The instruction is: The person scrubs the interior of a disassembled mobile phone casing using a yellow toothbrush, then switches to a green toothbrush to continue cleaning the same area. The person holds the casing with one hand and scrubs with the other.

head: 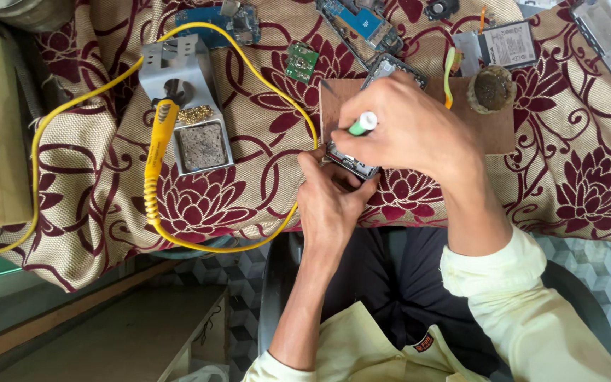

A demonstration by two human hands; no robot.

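Observation:
An opened phone body (351, 159) lies on a brown board (493, 127) over a flowered cloth. My left hand (330, 201) grips the phone's near end from below. My right hand (411, 131) covers most of the phone and holds a small tool with a green and white handle (362, 125), its tip hidden under the fingers. The phone's far end (387, 68) shows beyond my knuckles.
A yellow soldering iron (158, 141) rests in a grey metal stand (185, 99) with a sponge tray, its yellow cord (263, 78) looping near my left hand. Circuit boards (300, 61), a phone battery (510, 44), a round flux tin (491, 88) and phone parts lie along the back.

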